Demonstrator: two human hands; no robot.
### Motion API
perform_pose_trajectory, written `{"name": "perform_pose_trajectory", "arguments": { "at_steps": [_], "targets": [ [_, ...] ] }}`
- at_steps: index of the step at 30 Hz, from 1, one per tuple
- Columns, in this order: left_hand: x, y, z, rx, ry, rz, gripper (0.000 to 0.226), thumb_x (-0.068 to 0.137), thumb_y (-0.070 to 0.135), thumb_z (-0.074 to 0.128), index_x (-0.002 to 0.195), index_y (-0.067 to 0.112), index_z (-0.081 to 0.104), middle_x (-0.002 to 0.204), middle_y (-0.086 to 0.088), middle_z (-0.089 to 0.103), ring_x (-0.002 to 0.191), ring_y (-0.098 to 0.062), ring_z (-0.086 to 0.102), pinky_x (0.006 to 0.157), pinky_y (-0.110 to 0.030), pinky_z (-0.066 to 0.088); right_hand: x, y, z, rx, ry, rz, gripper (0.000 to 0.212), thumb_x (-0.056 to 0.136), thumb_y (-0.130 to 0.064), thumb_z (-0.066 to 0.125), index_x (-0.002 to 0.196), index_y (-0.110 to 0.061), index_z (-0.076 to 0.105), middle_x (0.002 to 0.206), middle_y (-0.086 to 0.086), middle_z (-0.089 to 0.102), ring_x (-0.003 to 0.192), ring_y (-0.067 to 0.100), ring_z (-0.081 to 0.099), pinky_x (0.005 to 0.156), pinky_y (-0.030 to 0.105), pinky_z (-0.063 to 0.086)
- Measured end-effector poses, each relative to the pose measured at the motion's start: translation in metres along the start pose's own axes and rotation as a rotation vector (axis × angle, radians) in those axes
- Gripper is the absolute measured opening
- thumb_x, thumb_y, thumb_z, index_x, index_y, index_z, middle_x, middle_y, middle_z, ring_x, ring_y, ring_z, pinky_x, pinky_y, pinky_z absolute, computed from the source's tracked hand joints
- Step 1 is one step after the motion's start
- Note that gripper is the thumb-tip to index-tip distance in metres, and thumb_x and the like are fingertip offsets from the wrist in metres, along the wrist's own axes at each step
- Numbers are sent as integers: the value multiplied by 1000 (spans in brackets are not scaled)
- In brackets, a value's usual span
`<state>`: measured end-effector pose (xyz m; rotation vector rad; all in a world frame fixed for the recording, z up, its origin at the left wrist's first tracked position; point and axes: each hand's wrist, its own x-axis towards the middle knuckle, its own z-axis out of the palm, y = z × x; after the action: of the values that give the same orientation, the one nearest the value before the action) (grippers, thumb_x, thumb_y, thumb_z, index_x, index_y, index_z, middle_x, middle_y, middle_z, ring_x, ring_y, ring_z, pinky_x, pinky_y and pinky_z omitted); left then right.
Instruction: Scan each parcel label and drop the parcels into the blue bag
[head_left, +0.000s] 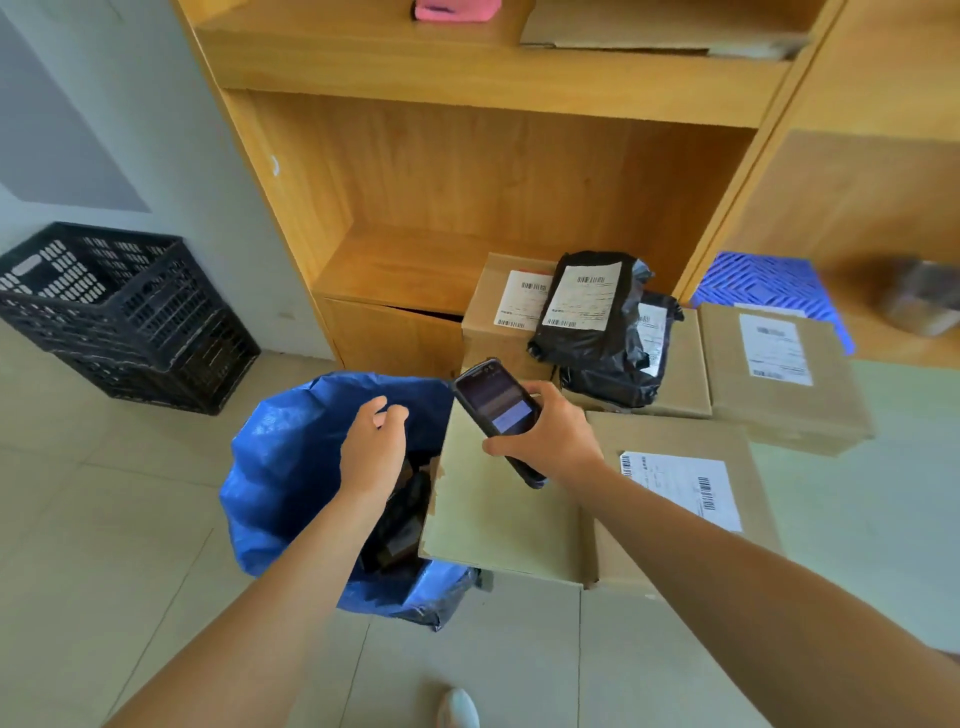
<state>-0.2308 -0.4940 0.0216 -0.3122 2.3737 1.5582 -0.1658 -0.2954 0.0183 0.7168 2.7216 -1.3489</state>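
We see the right hand (550, 434) wrapped around a black handheld scanner (497, 415), fingers curled under its body and the thumb along the near edge, the lit screen tilted up toward the camera. The scanner sits above the far corner of a plain cardboard box (498, 509) that leans into the mouth of the blue bag (280, 467), its left edge over the opening. Our left hand (375, 451) hovers over that opening with nothing in it, the fingers loosely curled and slightly apart, touching neither the bag nor the box as far as we can tell. Inside the bag we make out dark parcels (400, 525), though their shapes are hard to read. To the right of the leaning box lies another cardboard box with a white label (683, 488) facing up. Behind it, against the wooden shelf unit (467, 171), stand more labelled boxes, with two black plastic mailers (587, 306) stacked on top, the upper one showing its label. A further labelled box (779, 374) sits at the far right, in front of a blue patterned object (753, 283). A black plastic crate (119, 312) rests on the tiled floor by the wall at left.
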Motion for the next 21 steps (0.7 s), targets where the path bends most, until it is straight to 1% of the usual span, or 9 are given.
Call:
{"name": "perform_pose_trajectory", "arguments": {
  "at_steps": [2,4,7,10,13,14,18,19,21],
  "targets": [
    [-21,10,31,31,-35,34,50,96,33,47,145,22,45,139,3,54,124,-18,49,96,-35,37,-12,22,-26,-28,17,9,89,58,-46,91,133,-28,47,103,-13,59,92,11,61,74,26,56],
    [-44,20,60,60,-61,49,50,96,33,46,144,22,46,139,3,55,119,-18,50,95,-36,39,-26,44,-53,-63,40,21,90,58,-46,90,135,-29,46,103,-12,58,91,13,61,78,31,58],
    [-73,31,100,105,-108,74,49,95,36,45,140,18,50,141,1,55,127,-25,51,105,-44,39,-42,78,-96,-137,55,23,90,60,-45,88,138,-29,45,105,-9,59,92,15,62,79,34,59],
    [-100,41,138,114,-113,95,47,98,35,46,143,22,47,144,2,52,130,-21,48,105,-39,37,-57,109,-142,-234,50,22,92,58,-47,89,137,-31,45,107,-6,64,90,16,63,76,34,59],
    [-125,50,171,121,-134,122,47,98,35,46,144,23,46,144,0,52,129,-22,49,104,-40,38,-72,136,-182,-339,56,26,90,56,-48,90,133,-34,46,106,-7,66,86,16,62,66,30,56],
    [-132,52,181,129,-146,129,47,98,34,47,144,23,46,144,-1,52,129,-23,48,104,-39,38,-77,144,-194,-370,58,28,91,55,-49,89,134,-34,46,106,-7,66,86,16,62,65,30,56],
    [-150,62,213,172,-196,153,49,97,34,48,145,22,44,145,-1,52,130,-23,49,105,-39,37,-92,169,-231,-517,27,37,92,58,-49,87,136,-31,42,104,-7,63,87,18,62,69,34,58],
    [-153,64,219,186,-213,164,50,97,35,48,145,22,44,145,-1,52,128,-22,49,103,-38,38,-96,174,-238,-544,23,42,91,59,-50,87,135,-30,42,103,-7,62,87,18,62,70,34,58],
    [-159,65,230,213,-247,172,50,97,34,49,146,20,44,144,-1,52,121,-19,52,94,-32,37,-103,184,-254,-593,20,52,89,59,-51,87,133,-29,43,103,-6,62,86,17,62,71,35,58]
  ]
}}
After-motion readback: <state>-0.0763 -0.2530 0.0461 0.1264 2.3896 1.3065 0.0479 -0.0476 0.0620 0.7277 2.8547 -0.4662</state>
